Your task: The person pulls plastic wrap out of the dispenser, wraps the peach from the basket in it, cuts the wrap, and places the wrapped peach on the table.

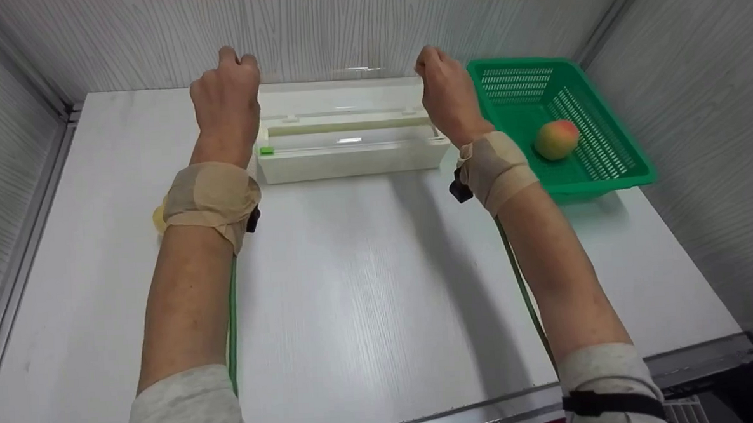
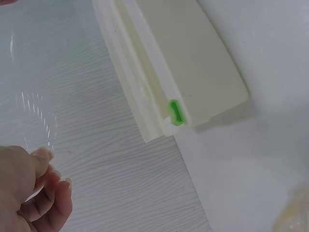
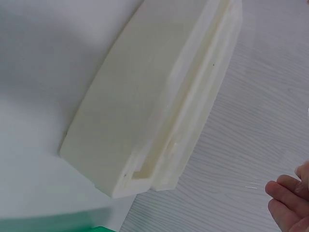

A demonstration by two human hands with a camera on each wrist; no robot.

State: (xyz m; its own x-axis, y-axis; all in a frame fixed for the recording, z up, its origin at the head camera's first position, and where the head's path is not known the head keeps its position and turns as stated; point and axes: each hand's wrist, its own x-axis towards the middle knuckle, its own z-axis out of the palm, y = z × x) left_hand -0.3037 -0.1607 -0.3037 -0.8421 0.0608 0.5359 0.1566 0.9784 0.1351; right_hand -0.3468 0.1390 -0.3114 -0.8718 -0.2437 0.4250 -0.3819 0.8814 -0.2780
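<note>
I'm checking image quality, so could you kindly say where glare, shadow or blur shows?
Head view: sheen on the table and a long shadow across it; left wrist: glare streaks on the clear film, blurry yellow thing at lower right; right wrist: soft shadow left of the white box.

No lettering can be read

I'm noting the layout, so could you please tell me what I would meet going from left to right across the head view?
Yellow item (mostly hidden) → left hand → white box → right hand → green basket.
</note>
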